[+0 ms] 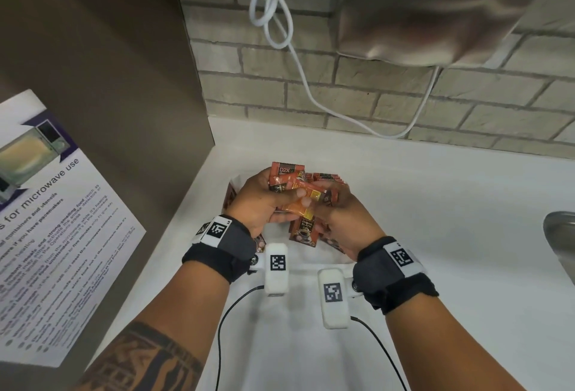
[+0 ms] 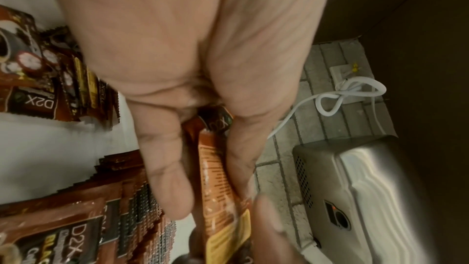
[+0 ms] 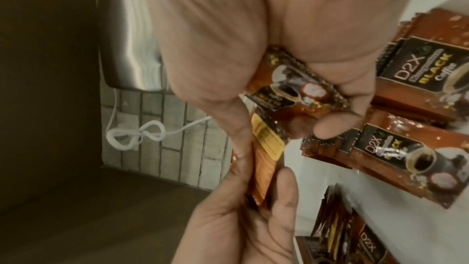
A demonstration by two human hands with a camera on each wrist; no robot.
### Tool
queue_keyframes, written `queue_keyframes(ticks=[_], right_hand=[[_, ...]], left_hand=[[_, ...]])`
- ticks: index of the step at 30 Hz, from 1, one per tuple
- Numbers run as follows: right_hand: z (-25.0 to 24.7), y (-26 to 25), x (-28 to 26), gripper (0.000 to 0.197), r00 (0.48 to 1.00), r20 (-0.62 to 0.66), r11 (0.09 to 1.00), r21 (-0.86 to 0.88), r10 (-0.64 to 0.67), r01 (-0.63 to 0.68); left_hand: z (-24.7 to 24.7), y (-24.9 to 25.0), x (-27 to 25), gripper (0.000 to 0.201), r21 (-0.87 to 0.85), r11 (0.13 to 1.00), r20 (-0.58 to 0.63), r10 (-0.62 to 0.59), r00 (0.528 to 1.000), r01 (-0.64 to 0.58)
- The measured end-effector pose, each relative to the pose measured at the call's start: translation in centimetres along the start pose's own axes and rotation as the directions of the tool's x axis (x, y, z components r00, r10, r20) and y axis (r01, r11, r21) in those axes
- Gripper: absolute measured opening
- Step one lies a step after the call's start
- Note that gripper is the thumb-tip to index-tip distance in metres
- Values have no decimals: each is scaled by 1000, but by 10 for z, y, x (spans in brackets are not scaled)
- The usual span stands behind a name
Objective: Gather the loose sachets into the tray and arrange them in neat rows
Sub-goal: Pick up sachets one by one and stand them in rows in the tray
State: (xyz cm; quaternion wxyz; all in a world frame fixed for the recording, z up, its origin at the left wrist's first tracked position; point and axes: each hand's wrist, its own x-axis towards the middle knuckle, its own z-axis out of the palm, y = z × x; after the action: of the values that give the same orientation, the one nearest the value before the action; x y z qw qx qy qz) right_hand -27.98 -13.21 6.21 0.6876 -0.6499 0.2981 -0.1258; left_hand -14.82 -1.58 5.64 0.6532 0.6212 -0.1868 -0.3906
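**Both hands full of sachets over the tray**

We hold a bunch of sachets [image 1: 287, 186] in our left hand [image 1: 258, 204], fingers curled round them. Our right hand [image 1: 345, 222] pinches one orange sachet [image 1: 306, 204] from that bunch. Beneath, more sachets [image 1: 325, 177] lie in rows in the white tray [image 1: 314, 261], mostly hidden by our hands; its edges are hard to make out against the counter [image 1: 435, 204].
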Motion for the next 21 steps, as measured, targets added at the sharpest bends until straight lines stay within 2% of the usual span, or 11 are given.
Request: queue_keyframes(ticks=[2, 5, 8, 10, 13, 14, 18, 21], right_hand=[[-1, 3, 4, 33, 998, -50, 998, -48, -29, 27], [-4, 0, 5, 25, 983, -149, 994, -34, -107, 103], [-3, -3, 2, 18, 924, -233, 953, -78, -302, 292], [1, -2, -1, 22, 867, -230, 894, -181, -443, 409], [5, 12, 3, 28, 780, -88, 704, -500, -620, 504], [5, 16, 5, 29, 775, -61, 671, -546, -628, 501], [3, 23, 11, 30, 774, -66, 645, -600, -630, 474], [0, 25, 11, 31, 816, -61, 702, -550, -575, 453]], left_hand=[[3, 0, 0, 40, -8, 1000, -8, -13, 1000, 13], [3, -1, 3, 28, -53, 997, -59, -61, 996, 57], [0, 1, 6, 25, -73, 992, -87, -105, 991, 99], [-1, 2, 7, 25, -104, 989, -91, -114, 989, 104], [0, 6, 8, 25, -175, 979, -71, -123, 990, 109], [0, 7, 9, 26, -202, 973, -59, -127, 990, 113], [-1, 8, 10, 32, -209, 971, -7, -121, 993, 117], [-2, 5, 9, 31, -130, 989, 39, -61, 997, 65]])
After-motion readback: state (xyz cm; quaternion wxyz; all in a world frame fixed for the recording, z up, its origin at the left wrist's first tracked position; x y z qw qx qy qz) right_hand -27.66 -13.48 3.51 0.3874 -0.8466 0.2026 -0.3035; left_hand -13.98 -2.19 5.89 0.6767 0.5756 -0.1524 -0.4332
